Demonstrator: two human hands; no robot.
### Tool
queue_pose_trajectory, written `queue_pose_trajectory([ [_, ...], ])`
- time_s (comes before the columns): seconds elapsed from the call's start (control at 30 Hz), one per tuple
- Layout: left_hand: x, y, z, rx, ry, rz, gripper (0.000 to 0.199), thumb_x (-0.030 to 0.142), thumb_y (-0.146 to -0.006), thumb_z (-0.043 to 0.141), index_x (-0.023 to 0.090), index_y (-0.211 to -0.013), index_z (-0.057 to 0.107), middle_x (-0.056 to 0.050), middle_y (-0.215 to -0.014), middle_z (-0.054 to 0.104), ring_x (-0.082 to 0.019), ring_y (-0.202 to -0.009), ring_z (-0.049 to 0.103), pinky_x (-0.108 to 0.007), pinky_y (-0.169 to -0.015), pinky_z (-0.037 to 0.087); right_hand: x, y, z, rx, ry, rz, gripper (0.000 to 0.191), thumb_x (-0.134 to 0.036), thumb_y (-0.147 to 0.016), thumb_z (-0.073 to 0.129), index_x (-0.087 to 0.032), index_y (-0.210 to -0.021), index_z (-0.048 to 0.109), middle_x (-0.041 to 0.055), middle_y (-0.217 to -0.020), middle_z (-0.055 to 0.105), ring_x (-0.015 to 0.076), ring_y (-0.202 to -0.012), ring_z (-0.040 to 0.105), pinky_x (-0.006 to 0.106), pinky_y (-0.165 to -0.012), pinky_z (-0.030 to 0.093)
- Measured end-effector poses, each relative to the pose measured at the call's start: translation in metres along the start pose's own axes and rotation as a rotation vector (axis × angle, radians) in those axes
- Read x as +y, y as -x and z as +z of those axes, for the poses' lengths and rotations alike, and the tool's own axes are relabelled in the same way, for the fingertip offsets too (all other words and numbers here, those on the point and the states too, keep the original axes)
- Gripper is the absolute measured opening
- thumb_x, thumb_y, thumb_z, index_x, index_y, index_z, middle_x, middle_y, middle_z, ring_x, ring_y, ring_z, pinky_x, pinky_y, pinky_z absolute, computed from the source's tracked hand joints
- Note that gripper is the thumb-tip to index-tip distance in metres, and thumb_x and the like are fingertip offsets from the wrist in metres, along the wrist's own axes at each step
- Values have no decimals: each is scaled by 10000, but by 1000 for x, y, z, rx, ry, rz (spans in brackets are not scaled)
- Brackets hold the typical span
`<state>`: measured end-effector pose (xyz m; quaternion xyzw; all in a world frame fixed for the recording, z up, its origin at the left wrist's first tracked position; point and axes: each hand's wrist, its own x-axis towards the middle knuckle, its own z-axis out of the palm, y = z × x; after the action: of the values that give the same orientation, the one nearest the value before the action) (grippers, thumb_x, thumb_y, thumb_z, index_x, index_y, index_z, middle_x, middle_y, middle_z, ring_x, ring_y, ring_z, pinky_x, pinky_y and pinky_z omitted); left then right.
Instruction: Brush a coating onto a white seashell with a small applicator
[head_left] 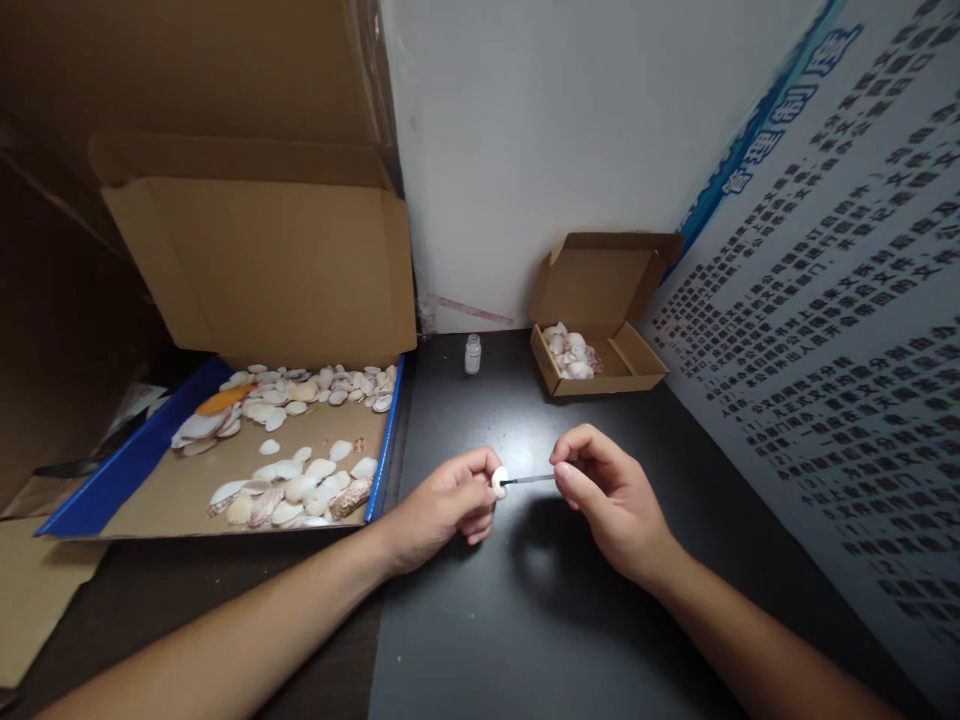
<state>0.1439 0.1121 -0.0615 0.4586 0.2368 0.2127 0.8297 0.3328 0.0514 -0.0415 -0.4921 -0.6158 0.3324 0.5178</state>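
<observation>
My left hand pinches a small white shell between thumb and fingers, just above the dark table. In my right hand is a thin brush, gripped near its right end between thumb and index finger. The brush lies nearly level, and its dark tip touches the face of the shell or is right at it. A small clear glass bottle stands upright farther back, without a visible cap.
At the left lies an open blue-edged box with many shells and an orange piece. A small open cardboard box holding shells sits at the back right. A printed panel leans along the right side.
</observation>
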Motion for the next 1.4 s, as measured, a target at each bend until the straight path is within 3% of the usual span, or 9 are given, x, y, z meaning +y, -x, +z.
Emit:
queue_pose_trajectory([
  [0.17,1,1,1,-9,-2,3,153,248,-823,565,181,-805,429,76,-586,344,-42,-467,307,-192,-475,317,0,-1,-1,86,56,14,81,-230,-921,534,-203,-845,534,-41,-680,455,94,-569,397,231,-524,325],
  [0.37,0,2,1,-5,-6,0,152,239,-818,570,183,-816,428,77,-584,349,-43,-466,306,-191,-471,318,-1,-2,-1,7,8,-9,77,-226,-917,528,-205,-843,533,-48,-661,452,92,-553,399,229,-517,324],
  [0.53,0,0,0,-9,-12,3,155,251,-821,569,181,-808,431,77,-579,344,-43,-470,308,-191,-472,317,-2,-4,0,83,97,14,94,-221,-907,539,-197,-817,533,-44,-659,454,96,-566,393,232,-522,319],
  [0.73,0,0,0,-8,-20,13,185,262,-822,590,184,-809,424,81,-584,347,-40,-463,303,-192,-467,314,-2,-1,-1,14,16,-29,68,-223,-910,530,-209,-844,534,-50,-669,463,93,-554,405,228,-518,333],
  [0.93,-1,1,1,-29,-45,18,189,283,-848,579,185,-810,423,82,-560,341,-47,-471,312,-194,-476,318,0,-3,0,93,89,-19,74,-212,-910,539,-207,-837,532,-48,-668,457,92,-561,400,230,-523,326],
  [1.23,-2,1,0,-23,-38,18,177,261,-829,590,185,-820,430,88,-553,350,-45,-461,310,-192,-471,323,-5,0,-2,-15,-18,-13,105,-228,-918,524,-201,-817,526,-50,-642,430,91,-540,389,234,-505,317],
  [1.4,-1,1,1,-17,-34,16,194,271,-830,599,186,-813,425,89,-557,347,-43,-464,306,-190,-471,320,-2,-2,-1,24,-45,9,109,-247,-923,530,-196,-827,532,-49,-632,424,94,-533,384,239,-506,313],
])
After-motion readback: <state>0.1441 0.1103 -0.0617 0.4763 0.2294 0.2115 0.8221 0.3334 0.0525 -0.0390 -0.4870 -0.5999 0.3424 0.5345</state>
